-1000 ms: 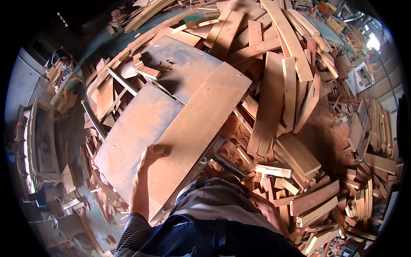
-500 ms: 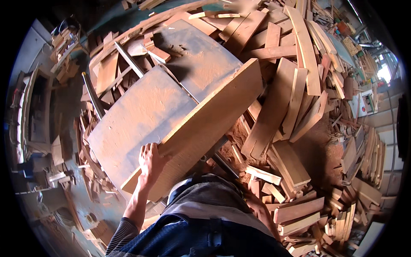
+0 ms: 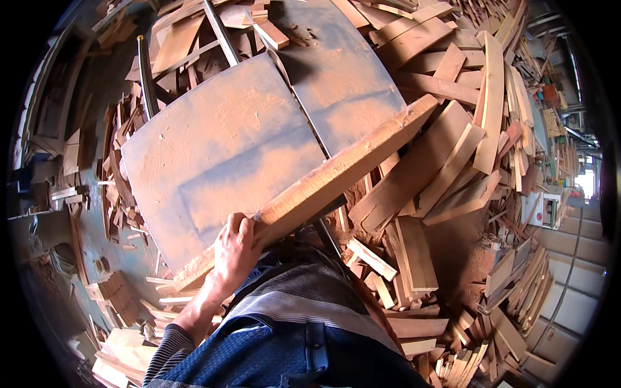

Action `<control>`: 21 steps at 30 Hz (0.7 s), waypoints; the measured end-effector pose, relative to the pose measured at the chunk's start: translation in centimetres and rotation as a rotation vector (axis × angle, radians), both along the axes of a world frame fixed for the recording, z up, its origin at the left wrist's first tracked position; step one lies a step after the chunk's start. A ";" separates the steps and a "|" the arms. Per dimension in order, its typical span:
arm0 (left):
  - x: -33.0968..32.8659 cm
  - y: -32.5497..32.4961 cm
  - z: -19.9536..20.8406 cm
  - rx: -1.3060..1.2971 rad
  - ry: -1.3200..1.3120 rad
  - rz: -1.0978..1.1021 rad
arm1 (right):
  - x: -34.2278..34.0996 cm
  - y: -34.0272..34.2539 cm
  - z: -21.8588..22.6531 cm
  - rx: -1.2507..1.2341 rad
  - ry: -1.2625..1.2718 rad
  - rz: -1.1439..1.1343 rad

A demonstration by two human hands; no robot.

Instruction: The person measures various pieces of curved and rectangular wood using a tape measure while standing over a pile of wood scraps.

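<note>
Wood: offcuts (image 3: 414,258) heaped around the steel table (image 3: 220,155).
Left hand (image 3: 234,249): fingers clamped on the board (image 3: 323,181) edge.
Right hand: unseen.

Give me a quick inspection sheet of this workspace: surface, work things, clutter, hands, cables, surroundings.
Surface: dusty blue-grey machine table, with a dark slot line across it.
Work things: long wooden plank tipped up on edge, lying diagonally over the table.
Clutter: heaped wood offcuts to the right, more scraps to the left, reddish sawdust.
Hands: left hand grips the plank's near end; right hand not in view.
Cables: nothing seen.
Surroundings: tiled floor at far right; the person's striped top at the bottom.
</note>
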State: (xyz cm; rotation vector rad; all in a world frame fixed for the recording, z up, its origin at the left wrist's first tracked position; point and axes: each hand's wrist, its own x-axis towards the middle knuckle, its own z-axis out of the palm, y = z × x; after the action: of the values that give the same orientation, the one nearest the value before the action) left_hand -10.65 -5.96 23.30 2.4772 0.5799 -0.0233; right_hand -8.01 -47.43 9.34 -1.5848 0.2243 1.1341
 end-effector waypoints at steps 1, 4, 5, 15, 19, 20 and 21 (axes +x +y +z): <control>0.1 -0.1 0.4 0.003 -0.019 -0.029 | 0.1 0.1 0.0 0.011 -0.012 0.000; 0.0 -0.6 0.8 -0.010 -0.054 -0.096 | 0.4 0.3 -0.1 0.046 -0.069 0.002; 0.2 -0.8 1.3 -0.029 -0.046 -0.124 | 0.5 0.3 -0.2 0.064 -0.091 -0.004; 2.9 -2.5 0.4 -0.054 0.059 -0.153 | 0.3 1.5 2.5 -0.016 -0.096 -0.027; 2.9 -3.4 0.2 -0.146 0.068 -0.095 | -0.5 2.8 3.5 0.010 -0.123 -0.147; 2.9 -3.7 0.3 -0.133 0.042 -0.109 | -0.4 3.5 4.1 -0.018 -0.151 -0.171; 3.0 -3.9 0.6 -0.121 0.017 -0.123 | -0.1 3.8 4.1 -0.016 -0.117 -0.182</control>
State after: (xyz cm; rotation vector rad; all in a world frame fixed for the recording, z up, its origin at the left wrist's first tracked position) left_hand -7.67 -9.90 23.87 2.3933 0.4199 -0.1237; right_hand -8.15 -43.61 13.43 -1.6049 0.2941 0.8986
